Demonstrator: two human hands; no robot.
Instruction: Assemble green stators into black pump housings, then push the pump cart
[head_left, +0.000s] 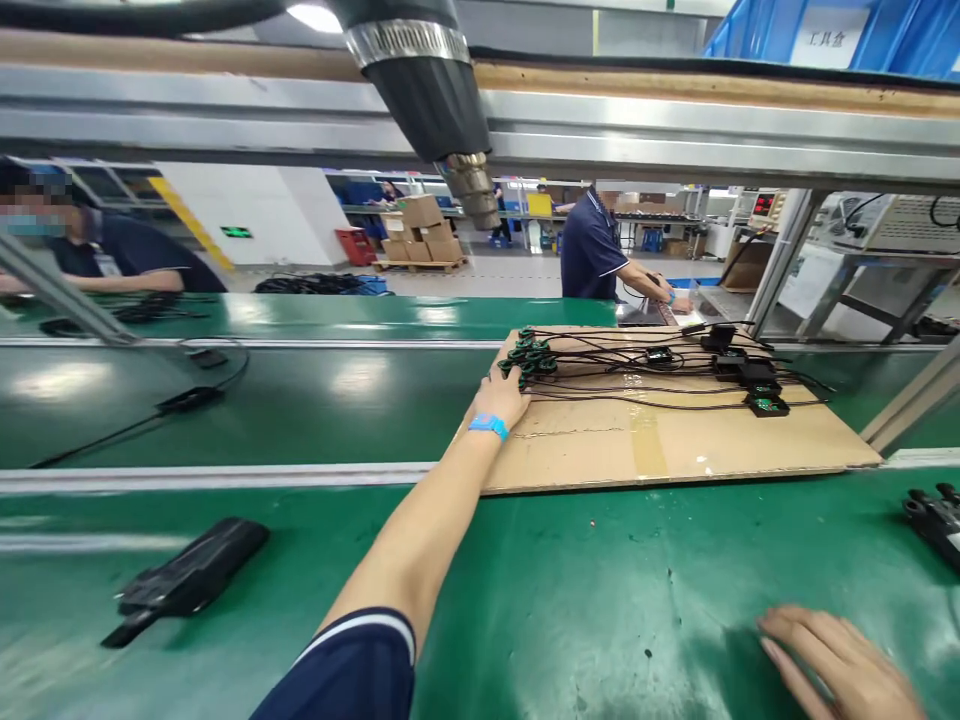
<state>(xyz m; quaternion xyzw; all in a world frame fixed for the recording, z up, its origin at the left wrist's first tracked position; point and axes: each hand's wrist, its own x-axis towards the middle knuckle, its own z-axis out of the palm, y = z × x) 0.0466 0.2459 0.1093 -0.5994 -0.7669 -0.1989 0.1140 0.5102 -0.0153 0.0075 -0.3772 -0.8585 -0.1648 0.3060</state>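
Note:
My left hand [501, 398], with a blue wrist strap, reaches over the left edge of a cardboard sheet [570, 450]. Its fingers curl at the green-and-black ends [531, 355] of several black cables, closed on one; the fingertips are partly hidden. Those black cables [600, 390] stretch rightward across the cardboard to small open black housings [759, 378], one showing a green circuit board [768, 405]. Low on the right, my right hand [840, 660] hovers over or rests on the green bench [600, 600], open, fingers loosely stretched and holding nothing.
A black handheld device [187, 570] lies at left, another black device [937, 525] at the right edge. A cable with a black box [191, 398] lies beyond. Overhead hang a nozzle [427, 90] and metal rail [637, 125]. Co-workers [592, 245] are across the line.

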